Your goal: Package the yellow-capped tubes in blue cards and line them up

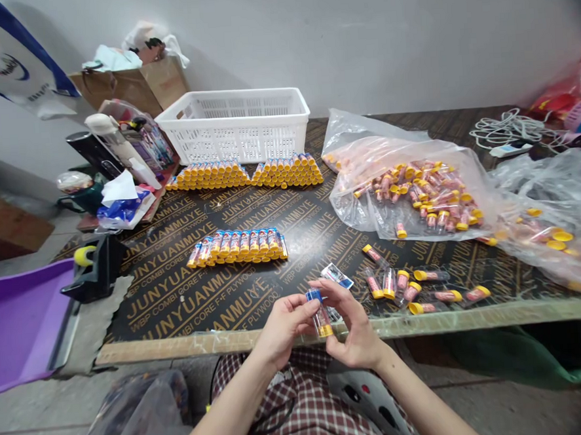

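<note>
Between my two hands, over the table's front edge, is a small clear tube (321, 317) with a yellow cap at its lower end and a blue band at the top. My left hand (287, 326) pinches its upper left side. My right hand (353, 325) curls round the other side, fingertips at the top and thumb by the yellow cap. Just behind the fingers lie printed labels (337, 275). To the right, several loose yellow-capped tubes (388, 282) with pink contents are scattered. A stack of labelled tubes (245, 245) lies left of centre.
Two more tube stacks (209, 176) sit before a white plastic basket (236, 135). An opened plastic bag (359, 207) spills many tubes at right. A tape dispenser (97, 269), purple tray (21, 326), tissue pack (125, 208) and bottles stand left; a white cable (512, 132) lies far right.
</note>
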`<move>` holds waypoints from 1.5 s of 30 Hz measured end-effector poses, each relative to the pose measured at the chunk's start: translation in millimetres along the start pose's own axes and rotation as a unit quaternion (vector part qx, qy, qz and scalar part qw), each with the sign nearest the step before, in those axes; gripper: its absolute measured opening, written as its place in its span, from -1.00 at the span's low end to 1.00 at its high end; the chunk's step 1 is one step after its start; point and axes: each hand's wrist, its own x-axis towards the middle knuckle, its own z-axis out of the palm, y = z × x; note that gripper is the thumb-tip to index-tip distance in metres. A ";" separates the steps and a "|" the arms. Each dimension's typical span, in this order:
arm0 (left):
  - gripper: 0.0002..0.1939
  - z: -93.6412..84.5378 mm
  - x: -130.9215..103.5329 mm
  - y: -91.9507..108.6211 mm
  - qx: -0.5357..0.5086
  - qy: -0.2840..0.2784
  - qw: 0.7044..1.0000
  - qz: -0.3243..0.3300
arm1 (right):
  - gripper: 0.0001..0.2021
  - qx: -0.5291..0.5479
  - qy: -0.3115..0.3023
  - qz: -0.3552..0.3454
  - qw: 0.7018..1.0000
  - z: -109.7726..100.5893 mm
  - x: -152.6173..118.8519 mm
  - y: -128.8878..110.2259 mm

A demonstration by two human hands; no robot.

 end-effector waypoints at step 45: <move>-0.88 -6.1 74.7 -10.2 0.503 0.112 0.843 0.154 | -0.71 -0.004 0.207 0.252 0.945 -87.8 4.3 30.5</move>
